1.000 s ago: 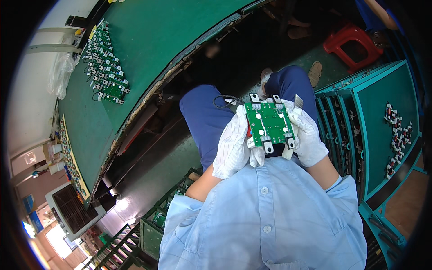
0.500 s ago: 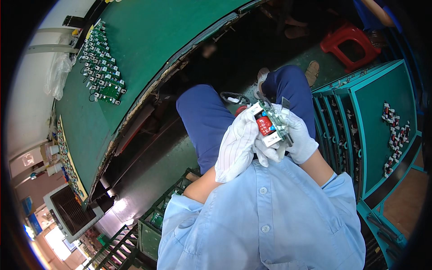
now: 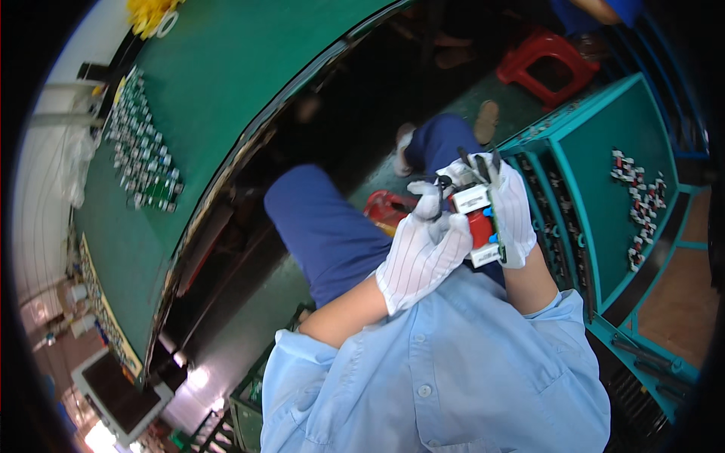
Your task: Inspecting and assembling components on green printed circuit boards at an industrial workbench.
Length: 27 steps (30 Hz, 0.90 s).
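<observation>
In front of my lap, my right hand (image 3: 515,219), in a white glove, grips a circuit board with a red block (image 3: 480,229) between two white blocks. The board's green edge lies along my palm. To its left, my gloved left hand (image 3: 424,257) has its fingers bent around a thin black cable (image 3: 444,183) beside the board. The thumb comes close to the red block. Part of the cable is hidden behind the fingers.
A green workbench (image 3: 219,83) on the left carries a cluster of green circuit boards (image 3: 143,155). At right, a teal-framed rack (image 3: 596,166) holds several red-and-white parts (image 3: 640,200). A red stool (image 3: 547,68) stands at far right, beside another person's blue clothing (image 3: 581,15).
My left hand has let go of the board's side and moved to the black cable. The board has turned in my right hand, and the view has shifted.
</observation>
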Available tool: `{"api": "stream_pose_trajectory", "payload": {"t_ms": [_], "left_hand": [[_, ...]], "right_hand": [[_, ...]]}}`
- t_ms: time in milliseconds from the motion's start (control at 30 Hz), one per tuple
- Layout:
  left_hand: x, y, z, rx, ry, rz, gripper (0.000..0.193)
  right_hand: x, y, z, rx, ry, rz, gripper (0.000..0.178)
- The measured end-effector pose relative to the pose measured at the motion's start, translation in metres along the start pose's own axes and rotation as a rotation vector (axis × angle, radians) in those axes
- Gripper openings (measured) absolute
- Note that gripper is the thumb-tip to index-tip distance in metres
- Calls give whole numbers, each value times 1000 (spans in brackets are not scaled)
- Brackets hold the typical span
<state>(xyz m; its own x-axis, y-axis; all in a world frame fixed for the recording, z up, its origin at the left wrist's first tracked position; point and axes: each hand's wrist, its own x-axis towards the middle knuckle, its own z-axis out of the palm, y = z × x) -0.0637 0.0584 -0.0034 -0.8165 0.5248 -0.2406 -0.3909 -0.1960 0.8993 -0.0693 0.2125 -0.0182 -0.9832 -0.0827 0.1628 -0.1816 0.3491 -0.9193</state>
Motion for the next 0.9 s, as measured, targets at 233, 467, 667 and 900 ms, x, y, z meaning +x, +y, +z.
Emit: {"api": "stream_pose_trajectory", "payload": {"t_ms": [233,467,667,900], "left_hand": [[15,9,16,71,-29,56,51],[12,2,13,53,21,31,54],[7,-19,0,-3,21,-7,56],[-3,-42,-10,-467,9,-57,62]], "right_hand": [[-4,5,-19,-747,135,-374,11],[-4,15,-10,-717,120,-386,11],[-3,13,-10,-735,68,-427,16],[-8,8,-6,-953,68,-397,21]]}}
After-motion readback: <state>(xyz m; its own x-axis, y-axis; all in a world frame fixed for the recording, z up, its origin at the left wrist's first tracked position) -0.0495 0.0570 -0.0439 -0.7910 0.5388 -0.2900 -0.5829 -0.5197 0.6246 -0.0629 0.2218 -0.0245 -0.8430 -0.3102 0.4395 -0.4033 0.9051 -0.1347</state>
